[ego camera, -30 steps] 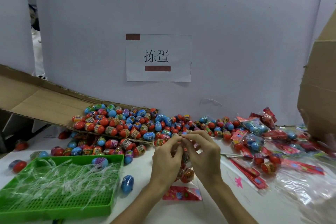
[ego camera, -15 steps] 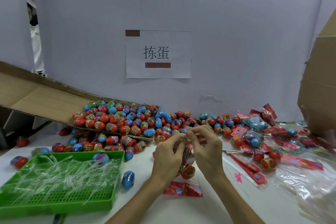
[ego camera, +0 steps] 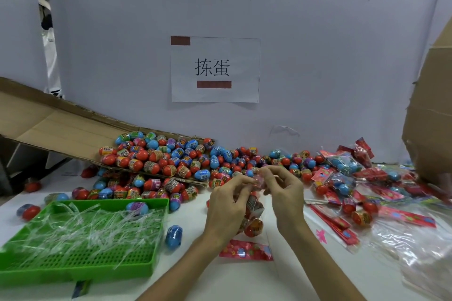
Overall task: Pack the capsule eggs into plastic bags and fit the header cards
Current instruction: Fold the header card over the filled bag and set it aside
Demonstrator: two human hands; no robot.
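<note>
White table [ego camera: 244, 281], hands [ego camera: 227, 205] [ego camera: 286, 198] pinching egg bag [ego camera: 254, 225]

Egg-filled bag [ego camera: 254, 226] upright — header card [ego camera: 245, 250] lies flat.

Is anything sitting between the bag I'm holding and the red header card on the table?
Nothing visible. The bag of eggs hangs from your left hand and right hand just beyond the header card, which lies uncovered on the table; the loose blue egg sits off to its left.
</note>
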